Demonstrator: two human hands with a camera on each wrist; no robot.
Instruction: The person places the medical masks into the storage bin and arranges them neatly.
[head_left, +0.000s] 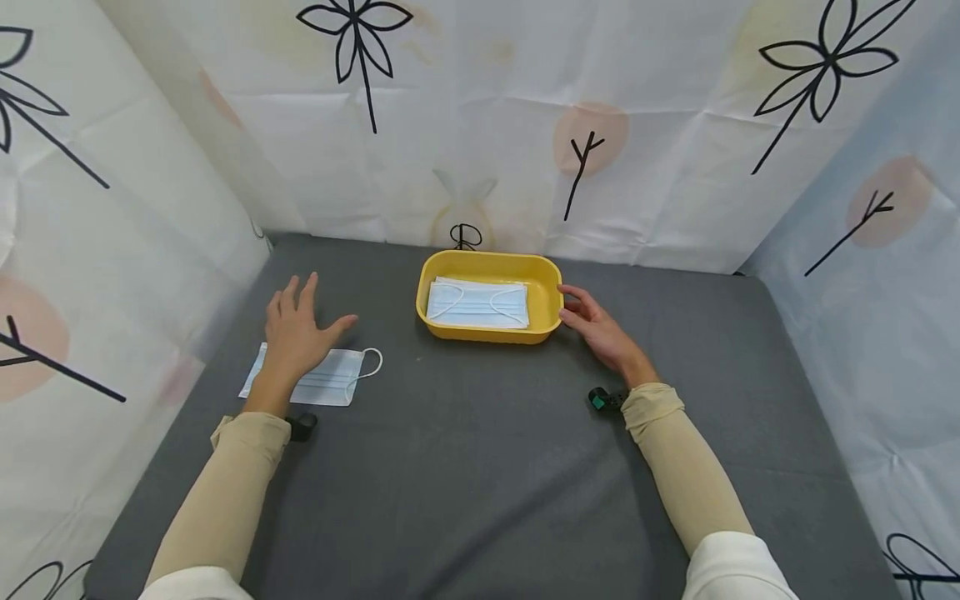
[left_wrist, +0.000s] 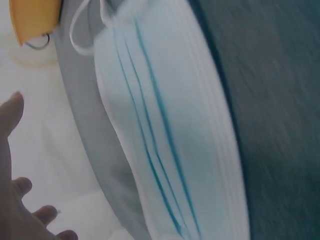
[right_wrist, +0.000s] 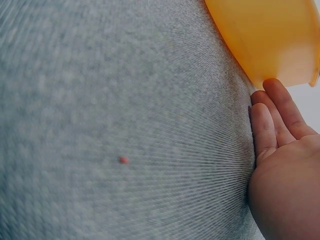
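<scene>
A light-blue pleated face mask point(head_left: 330, 382) with white ear loops lies flat on the grey table at the left. My left hand point(head_left: 294, 342) hovers over it, fingers spread and holding nothing. The left wrist view shows the mask point(left_wrist: 165, 115) close up, with the hand point(left_wrist: 15, 200) off to its side. Farther back stands a yellow tray point(head_left: 487, 335), where more blue face masks point(head_left: 477, 305) lie, apparently stacked. At the tray's right end, the fingertips of my right hand point(head_left: 603, 337) rest against the wall. Extended fingers point(right_wrist: 285, 107) meet the tray point(right_wrist: 272, 45) in the right wrist view.
Grey cloth covers the table point(head_left: 465, 467), with folds toward the front. White patterned curtains point(head_left: 480, 125) hang behind and at both sides. A tiny red speck point(right_wrist: 123, 160) shows on the cloth. Dark bands with devices sit on both wrists.
</scene>
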